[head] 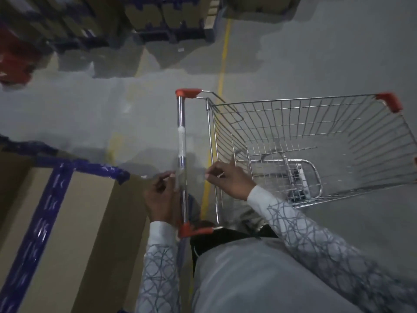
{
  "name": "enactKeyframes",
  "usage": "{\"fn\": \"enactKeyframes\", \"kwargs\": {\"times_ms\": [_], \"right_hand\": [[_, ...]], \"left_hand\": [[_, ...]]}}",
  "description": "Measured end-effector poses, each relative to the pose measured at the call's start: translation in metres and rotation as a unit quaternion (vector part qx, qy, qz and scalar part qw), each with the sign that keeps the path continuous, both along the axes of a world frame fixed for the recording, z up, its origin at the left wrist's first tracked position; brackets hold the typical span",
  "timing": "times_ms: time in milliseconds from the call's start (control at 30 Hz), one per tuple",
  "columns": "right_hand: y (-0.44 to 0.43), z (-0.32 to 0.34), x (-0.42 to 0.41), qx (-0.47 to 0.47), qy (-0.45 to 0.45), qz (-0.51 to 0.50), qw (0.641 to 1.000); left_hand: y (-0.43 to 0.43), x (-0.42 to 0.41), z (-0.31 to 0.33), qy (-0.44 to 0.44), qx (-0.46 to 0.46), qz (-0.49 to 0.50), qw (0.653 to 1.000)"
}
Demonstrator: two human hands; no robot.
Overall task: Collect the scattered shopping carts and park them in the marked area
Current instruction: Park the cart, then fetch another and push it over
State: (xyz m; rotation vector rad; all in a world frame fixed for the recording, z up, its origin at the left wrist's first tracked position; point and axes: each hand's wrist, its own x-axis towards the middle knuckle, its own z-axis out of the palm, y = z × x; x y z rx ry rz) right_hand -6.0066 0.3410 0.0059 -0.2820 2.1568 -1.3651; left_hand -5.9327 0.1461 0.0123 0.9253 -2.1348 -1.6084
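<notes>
An empty wire shopping cart (316, 132) with red corner caps stands on the grey floor, its basket reaching off to the right. Its chrome handle bar (181, 132) runs up and down the middle of the view. My left hand (161, 195) is curled around the lower part of that bar. My right hand (230, 179) pinches the wire at the rear edge of the basket, with the index finger raised. A yellow floor line (222, 71) passes under the cart.
A large cardboard box with blue tape (67, 222) sits close at the lower left. Stacked boxes on dark blue pallets (158, 21) line the top of the view, with a red object (13, 59) at the far left. Grey floor (316, 53) lies beyond the cart.
</notes>
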Motion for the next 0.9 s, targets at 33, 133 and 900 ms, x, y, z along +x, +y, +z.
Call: {"fn": "enactKeyframes", "kwargs": {"times_ms": [33,133,900], "right_hand": [[-0.009,-0.005,-0.002,-0.008,-0.003,-0.021,1.0],[-0.039,-0.017,-0.004,-0.008,-0.028,-0.081,0.996],[-0.115,-0.008,0.038,0.367,-0.083,-0.38,0.845]], "left_hand": [[-0.009,-0.016,0.001,-0.008,-0.027,-0.041,0.999],[-0.038,-0.068,0.002,-0.017,-0.112,-0.16,0.981],[-0.008,-0.284,-0.011,0.033,-0.667,-0.692,0.275]]}}
